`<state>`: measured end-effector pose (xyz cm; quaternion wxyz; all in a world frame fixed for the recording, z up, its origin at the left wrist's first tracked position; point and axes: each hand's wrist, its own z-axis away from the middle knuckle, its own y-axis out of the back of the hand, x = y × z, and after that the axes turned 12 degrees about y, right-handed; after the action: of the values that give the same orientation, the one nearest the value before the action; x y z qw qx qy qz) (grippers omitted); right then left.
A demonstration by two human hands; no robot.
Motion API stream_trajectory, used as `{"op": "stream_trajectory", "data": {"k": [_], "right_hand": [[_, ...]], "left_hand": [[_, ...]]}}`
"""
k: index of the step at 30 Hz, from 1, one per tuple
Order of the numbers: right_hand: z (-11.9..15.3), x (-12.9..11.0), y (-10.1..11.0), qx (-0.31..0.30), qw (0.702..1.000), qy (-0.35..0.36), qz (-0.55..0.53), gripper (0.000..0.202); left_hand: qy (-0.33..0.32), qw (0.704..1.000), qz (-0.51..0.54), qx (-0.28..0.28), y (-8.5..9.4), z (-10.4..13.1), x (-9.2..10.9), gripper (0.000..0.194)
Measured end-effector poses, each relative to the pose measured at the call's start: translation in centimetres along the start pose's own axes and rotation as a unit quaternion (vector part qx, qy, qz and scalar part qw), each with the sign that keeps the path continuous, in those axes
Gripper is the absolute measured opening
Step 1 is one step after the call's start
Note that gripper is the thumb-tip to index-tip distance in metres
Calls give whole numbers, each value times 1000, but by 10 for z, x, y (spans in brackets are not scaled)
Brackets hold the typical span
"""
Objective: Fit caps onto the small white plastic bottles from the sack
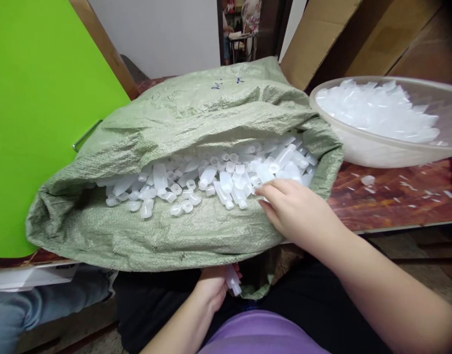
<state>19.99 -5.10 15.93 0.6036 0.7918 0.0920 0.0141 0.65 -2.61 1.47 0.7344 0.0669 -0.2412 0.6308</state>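
A large pale green woven sack lies on its side with its mouth toward me. Small translucent white plastic bottles spill in a heap inside the opening. At the right of the mouth, my right hand is at the nearest bottles, thumb and fingers drawn together; whatever is between them is hidden. Below the sack's front edge, my left hand is closed on small plastic bottles, partly hidden by the fingers and sack.
A translucent bowl heaped with white plastic pieces stands at the right. White scraps lie on the reddish table. At left is a bright green panel; cardboard rises behind. Another person's denim leg is at lower left.
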Motion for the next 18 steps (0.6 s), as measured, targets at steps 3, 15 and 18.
{"op": "stream_trajectory", "data": {"k": [3,15,18], "right_hand": [[-26,10,-17,-58,995,-1,84,15],[-17,6,-18,-71,992,22,99,25],[1,-2,-5,58,998,30,9,26]], "left_hand": [[-18,1000,-14,10,4,12,1,31],[38,996,-77,-27,5,23,10,34],[36,998,-27,-41,0,22,9,37]]}}
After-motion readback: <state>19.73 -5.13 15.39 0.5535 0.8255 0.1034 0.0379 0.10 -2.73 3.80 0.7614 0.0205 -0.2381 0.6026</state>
